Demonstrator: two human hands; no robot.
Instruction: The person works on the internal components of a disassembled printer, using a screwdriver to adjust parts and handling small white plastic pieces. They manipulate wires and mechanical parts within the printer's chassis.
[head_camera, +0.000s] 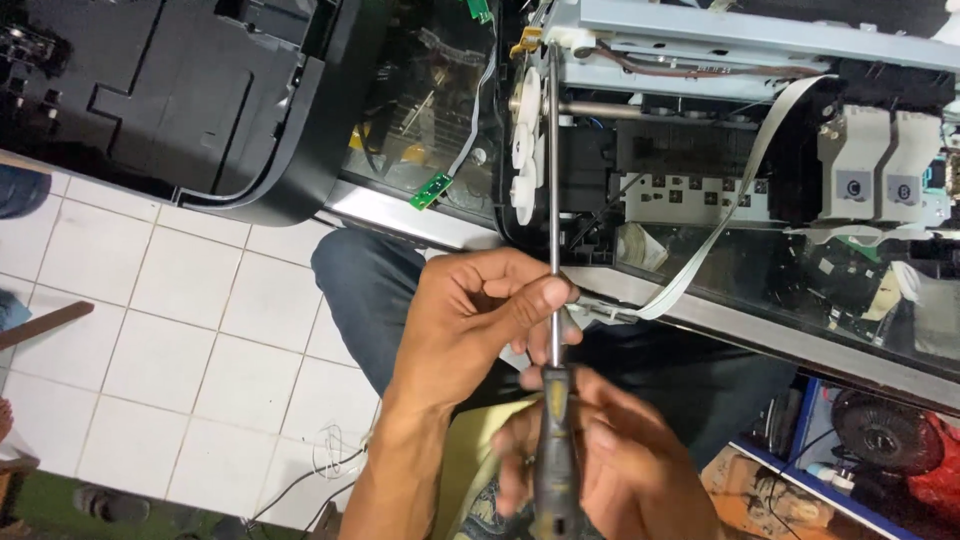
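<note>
A long screwdriver runs up the middle of the view; its metal shaft (554, 170) reaches into an opened printer (700, 160), the tip up near a white part at the top. My right hand (610, 465) grips the dark yellow-striped handle (553, 450) at the bottom. My left hand (480, 320) pinches the shaft between thumb and fingers just above the handle. White plastic gears (526, 140) sit just left of the shaft.
A white flat ribbon cable (730, 210) crosses the printer's inside, with grey ink cartridges (880, 165) at the right. A black printer cover (170, 90) lies at the upper left. White floor tiles (170, 330) and my jeans-clad knee (370, 290) are below. A small fan (885, 435) stands at lower right.
</note>
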